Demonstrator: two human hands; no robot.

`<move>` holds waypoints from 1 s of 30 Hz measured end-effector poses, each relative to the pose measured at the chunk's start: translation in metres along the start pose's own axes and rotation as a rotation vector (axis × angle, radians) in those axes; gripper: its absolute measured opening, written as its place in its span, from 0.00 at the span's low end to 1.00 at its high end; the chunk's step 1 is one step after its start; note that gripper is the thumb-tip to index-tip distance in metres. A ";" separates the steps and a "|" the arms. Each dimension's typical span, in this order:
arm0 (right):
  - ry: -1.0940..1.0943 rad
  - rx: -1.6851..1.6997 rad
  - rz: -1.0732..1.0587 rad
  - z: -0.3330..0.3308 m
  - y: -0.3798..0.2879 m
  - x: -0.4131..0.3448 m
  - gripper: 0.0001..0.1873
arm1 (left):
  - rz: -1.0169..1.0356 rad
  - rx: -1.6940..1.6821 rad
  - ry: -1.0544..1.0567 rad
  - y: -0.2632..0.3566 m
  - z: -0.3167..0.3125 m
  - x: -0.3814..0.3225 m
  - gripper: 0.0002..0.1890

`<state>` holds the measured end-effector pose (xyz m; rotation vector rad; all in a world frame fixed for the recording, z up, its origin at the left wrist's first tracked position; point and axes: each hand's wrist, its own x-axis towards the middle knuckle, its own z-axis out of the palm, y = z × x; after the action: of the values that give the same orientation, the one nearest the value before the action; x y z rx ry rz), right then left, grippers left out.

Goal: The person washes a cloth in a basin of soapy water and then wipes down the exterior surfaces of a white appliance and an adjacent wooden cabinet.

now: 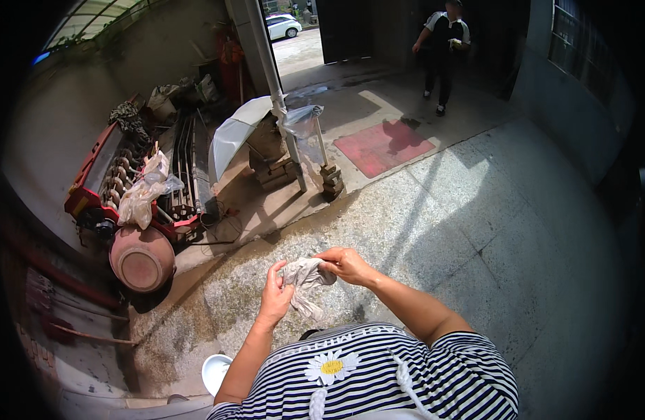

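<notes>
A crumpled pale grey cloth (305, 281) is held between my two hands, in front of my striped shirt. My left hand (276, 295) grips its left edge, with the thumb and fingers bent around the fabric. On the other side, my right hand (346, 266) pinches the upper right part. A loose end of the cloth hangs down between them. Below my left forearm shows a white basin (215, 371), partly hidden by that arm.
A person (446, 47) stands beyond a red mat (383, 148). At left are red farm machinery (128, 178) and an upturned reddish tub (142, 260). A white umbrella (238, 131) leans near a metal post (280, 100). The speckled floor (438, 231) has a raised edge.
</notes>
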<state>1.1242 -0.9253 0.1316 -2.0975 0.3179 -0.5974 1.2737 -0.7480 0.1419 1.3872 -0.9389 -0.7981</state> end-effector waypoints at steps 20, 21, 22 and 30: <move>0.219 1.233 0.139 -0.049 -0.122 0.051 0.12 | -0.042 0.308 -0.257 0.000 -0.019 -0.016 0.35; 0.183 1.245 0.147 -0.035 -0.124 0.051 0.12 | -0.047 0.141 -0.234 0.002 -0.011 -0.016 0.37; 0.147 1.256 0.157 -0.017 -0.124 0.048 0.13 | -0.054 -0.026 -0.210 0.003 -0.005 -0.017 0.39; -0.082 0.560 0.156 0.018 -0.077 0.008 0.15 | -0.016 -0.217 -0.134 0.022 0.009 -0.012 0.25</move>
<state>1.1407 -0.8733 0.1895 -1.5380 0.2316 -0.4427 1.2587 -0.7404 0.1626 1.1648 -0.9154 -0.9852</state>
